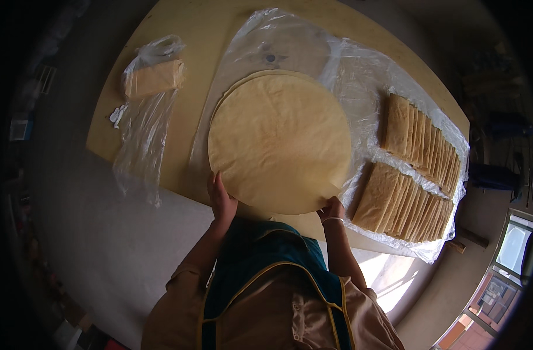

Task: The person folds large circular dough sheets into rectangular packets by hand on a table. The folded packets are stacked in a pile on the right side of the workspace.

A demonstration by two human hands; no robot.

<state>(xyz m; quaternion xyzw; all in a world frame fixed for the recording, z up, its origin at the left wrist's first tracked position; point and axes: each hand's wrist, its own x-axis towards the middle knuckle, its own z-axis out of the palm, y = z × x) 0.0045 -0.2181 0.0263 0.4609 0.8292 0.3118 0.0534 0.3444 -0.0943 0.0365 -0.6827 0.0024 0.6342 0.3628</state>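
A stack of large, round, thin tan flatbreads lies on clear plastic sheeting at the middle of the table. At the near left of the stack, my left hand holds the rim, its fingertips showing at the edge. My right hand, with a pale band at the wrist, pinches the near right edge of the top flatbread. A bit of that edge is lifted beside the right hand. Just right of this hand stand folded flatbreads, packed in a row. How many sheets are in the round stack cannot be made out.
A second row of folded flatbreads sits farther back on the plastic sheet. At the left, a folded packet rests in a clear plastic bag hanging over the table's near edge. A crumpled white scrap lies beside it.
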